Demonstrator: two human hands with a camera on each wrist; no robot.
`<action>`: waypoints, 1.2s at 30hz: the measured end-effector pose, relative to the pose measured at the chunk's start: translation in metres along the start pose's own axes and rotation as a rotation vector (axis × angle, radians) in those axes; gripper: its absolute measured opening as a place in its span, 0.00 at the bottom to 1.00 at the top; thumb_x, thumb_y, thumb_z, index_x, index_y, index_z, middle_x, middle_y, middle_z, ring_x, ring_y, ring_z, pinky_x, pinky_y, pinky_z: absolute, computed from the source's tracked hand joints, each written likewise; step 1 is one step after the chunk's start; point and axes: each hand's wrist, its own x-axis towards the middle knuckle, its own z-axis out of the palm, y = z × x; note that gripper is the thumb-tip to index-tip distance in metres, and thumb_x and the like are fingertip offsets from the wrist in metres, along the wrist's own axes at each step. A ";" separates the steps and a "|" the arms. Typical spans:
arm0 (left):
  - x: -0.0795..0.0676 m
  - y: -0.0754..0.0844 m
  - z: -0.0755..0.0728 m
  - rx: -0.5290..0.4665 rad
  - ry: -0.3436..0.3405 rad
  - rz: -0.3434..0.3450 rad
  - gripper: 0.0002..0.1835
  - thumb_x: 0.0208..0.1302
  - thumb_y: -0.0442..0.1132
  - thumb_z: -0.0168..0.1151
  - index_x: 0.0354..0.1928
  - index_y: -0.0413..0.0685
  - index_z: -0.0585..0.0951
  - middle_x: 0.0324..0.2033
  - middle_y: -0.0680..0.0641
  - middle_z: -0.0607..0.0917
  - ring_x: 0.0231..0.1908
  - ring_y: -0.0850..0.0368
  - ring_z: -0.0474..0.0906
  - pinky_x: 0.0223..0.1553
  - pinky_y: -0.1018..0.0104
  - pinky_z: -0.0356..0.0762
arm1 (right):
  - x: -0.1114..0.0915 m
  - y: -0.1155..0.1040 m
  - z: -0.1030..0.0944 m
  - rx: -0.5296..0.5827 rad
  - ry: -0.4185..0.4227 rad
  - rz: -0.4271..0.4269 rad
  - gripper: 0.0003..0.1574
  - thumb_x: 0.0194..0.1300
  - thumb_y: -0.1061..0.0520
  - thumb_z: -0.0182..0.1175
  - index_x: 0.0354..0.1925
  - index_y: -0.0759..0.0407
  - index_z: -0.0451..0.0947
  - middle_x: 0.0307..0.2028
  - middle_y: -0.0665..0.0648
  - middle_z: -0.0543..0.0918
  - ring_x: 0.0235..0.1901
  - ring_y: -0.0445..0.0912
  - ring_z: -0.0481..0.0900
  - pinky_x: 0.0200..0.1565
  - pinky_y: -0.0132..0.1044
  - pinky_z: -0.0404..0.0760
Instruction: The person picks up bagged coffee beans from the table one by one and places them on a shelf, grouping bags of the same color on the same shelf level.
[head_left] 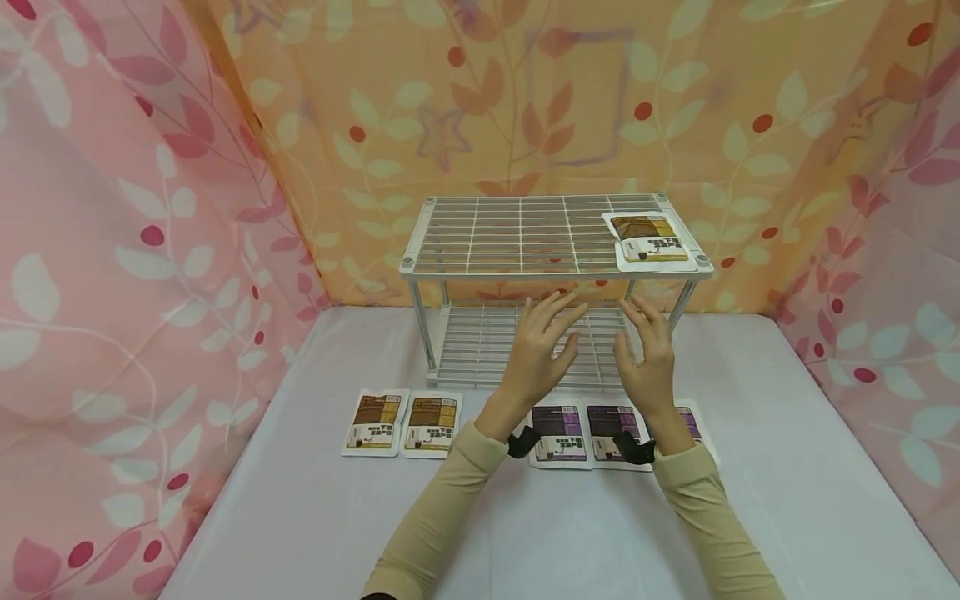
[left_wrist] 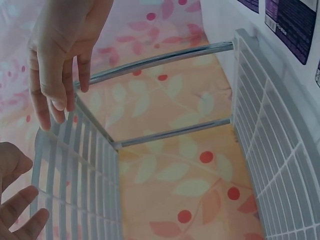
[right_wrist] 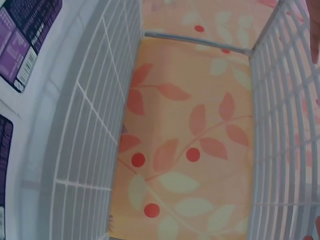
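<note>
Both hands are raised in front of the white two-tier wire rack [head_left: 517, 273], palms turned partly toward each other with a gap between. The left hand [head_left: 534, 343] has its fingers extended and holds nothing. To its right, the right hand [head_left: 649, 360] is also empty, fingers spread and lightly bent. A brown-and-yellow pouch [head_left: 651, 242] lies on the right end of the top shelf. The lower shelf [head_left: 480, 342] shows behind the hands. In the right wrist view, only bits of fingers appear at the right edge, beside the upper shelf's wire bars [right_wrist: 280, 150].
Two brown-and-yellow pouches, one on the left [head_left: 375, 423] and one beside it [head_left: 432, 425], lie on the white table [head_left: 300, 517]. Three purple pouches [head_left: 558, 433] lie in a row at the right, partly under the forearms. Patterned cloth [head_left: 510, 100] encloses the back and sides.
</note>
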 end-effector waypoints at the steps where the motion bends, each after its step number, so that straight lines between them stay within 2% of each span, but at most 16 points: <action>1: -0.002 -0.001 0.000 0.002 0.000 -0.003 0.22 0.60 0.36 0.60 0.58 0.50 0.74 0.61 0.46 0.72 0.66 0.52 0.61 0.67 0.43 0.48 | -0.002 0.000 0.002 -0.001 -0.008 0.002 0.29 0.57 0.70 0.55 0.59 0.63 0.71 0.59 0.67 0.69 0.60 0.60 0.65 0.59 0.58 0.65; 14: -0.033 -0.018 -0.004 0.030 -0.039 -0.081 0.22 0.60 0.36 0.60 0.58 0.52 0.75 0.59 0.47 0.74 0.63 0.51 0.64 0.66 0.42 0.51 | -0.024 -0.001 0.026 0.032 -0.086 0.049 0.27 0.57 0.70 0.55 0.57 0.63 0.71 0.59 0.65 0.69 0.61 0.59 0.64 0.59 0.58 0.64; 20: -0.047 -0.029 -0.005 0.039 -0.054 -0.114 0.21 0.58 0.35 0.62 0.56 0.50 0.76 0.57 0.46 0.76 0.61 0.47 0.67 0.64 0.40 0.53 | -0.035 -0.005 0.043 0.064 -0.156 0.069 0.27 0.59 0.68 0.56 0.58 0.62 0.71 0.60 0.64 0.69 0.60 0.57 0.65 0.57 0.56 0.67; 27: -0.065 -0.040 -0.007 0.050 -0.094 -0.172 0.22 0.59 0.36 0.62 0.57 0.52 0.76 0.57 0.48 0.75 0.61 0.49 0.67 0.63 0.38 0.54 | -0.047 -0.014 0.060 0.105 -0.219 0.092 0.26 0.60 0.67 0.56 0.58 0.62 0.71 0.59 0.65 0.70 0.59 0.58 0.65 0.56 0.58 0.67; 36: -0.088 -0.056 -0.013 0.074 -0.129 -0.230 0.23 0.58 0.36 0.62 0.58 0.50 0.75 0.56 0.47 0.76 0.59 0.48 0.70 0.61 0.38 0.58 | -0.061 -0.020 0.077 0.165 -0.352 0.131 0.25 0.61 0.66 0.57 0.58 0.62 0.71 0.57 0.65 0.71 0.59 0.56 0.67 0.57 0.55 0.68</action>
